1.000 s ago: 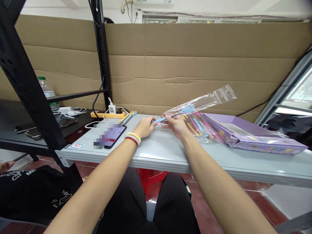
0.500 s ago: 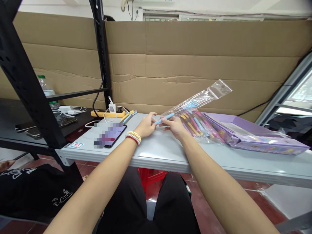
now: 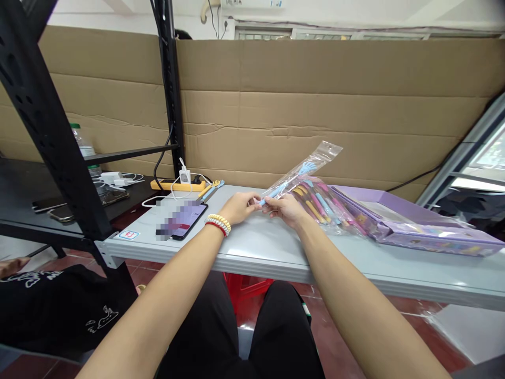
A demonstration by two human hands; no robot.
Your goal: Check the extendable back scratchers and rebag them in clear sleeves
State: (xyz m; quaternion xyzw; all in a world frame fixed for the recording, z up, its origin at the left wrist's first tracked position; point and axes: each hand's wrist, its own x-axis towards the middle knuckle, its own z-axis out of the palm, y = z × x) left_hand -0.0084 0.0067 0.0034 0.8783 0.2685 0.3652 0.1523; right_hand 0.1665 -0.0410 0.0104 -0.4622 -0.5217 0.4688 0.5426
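So, right around the middle of the frame there's a light-blue stick [image 3: 278, 190] with a hand-shaped end, sitting mostly inside a clear plastic sleeve [image 3: 329, 151]. It's tilted, hand end up toward the upper right, plain end down between the two hands. The left hand [image 3: 240, 207] has its fingertips pinched in close on that lower end, and the right hand [image 3: 290, 210] has thumb and fingers closed on the sleeve just beside it. Can't really tell how much film is under the left fingers.

Just right of center, some colorful sticks [image 3: 321, 202] in clear wrap lie on the gray table [image 3: 268, 242], next to a purple box [image 3: 437, 243] over at the right. Left of center there's a phone [image 3: 191, 221] lying flat, with yellow and blue hand-ended sticks [image 3: 210, 191] just behind it, near a yellow power strip [image 3: 173, 186]. Big cardboard sheet [image 3: 323, 113] runs across the upper half.
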